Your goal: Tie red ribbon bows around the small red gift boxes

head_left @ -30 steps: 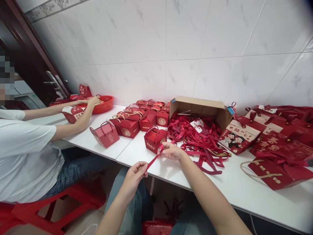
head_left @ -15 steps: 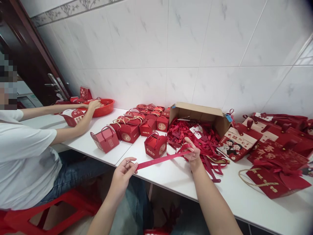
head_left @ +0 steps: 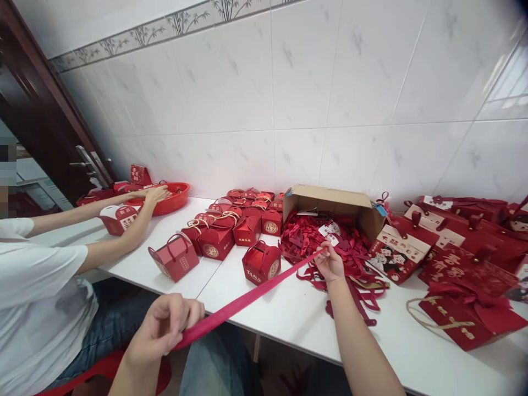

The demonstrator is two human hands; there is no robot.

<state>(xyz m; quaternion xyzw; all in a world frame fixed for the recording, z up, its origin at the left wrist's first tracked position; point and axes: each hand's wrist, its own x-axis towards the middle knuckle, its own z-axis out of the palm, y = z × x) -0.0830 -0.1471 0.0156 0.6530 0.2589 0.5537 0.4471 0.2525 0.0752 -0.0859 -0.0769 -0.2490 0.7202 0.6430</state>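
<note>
Head view: we look forward and down at a white tabletop [head_left: 289, 316], with our two hands raised near its front edge.
Red ribbon: it runs in one nearly straight band [head_left: 247, 294] between our hands, rising from lower left to upper right, in front of the small red box [head_left: 262, 265].
Left hand: our left hand [head_left: 163, 324] is closed, its fingers curled around the near end of the ribbon; any tail beneath the fist is hidden.
Right hand: our right hand [head_left: 330, 264] pinches the far end narrowly between thumb and fingertips, beside the loose heap of ribbons [head_left: 350, 239] spilling from the cardboard box [head_left: 330, 195].
Ribbon's feel: we judge it very light, thin and limp, probably a little slick, with no stiffness of its own; it likely sags or twists once slackened.
Ribbon's hold: a flat pinch close to each end suits it best, in our view, thumb across the full width; gentle tension seems enough, while bunching it likely creases it.
Co-worker: another person's hands [head_left: 155, 197] reach to the red basin [head_left: 181, 199] at the left.
</note>
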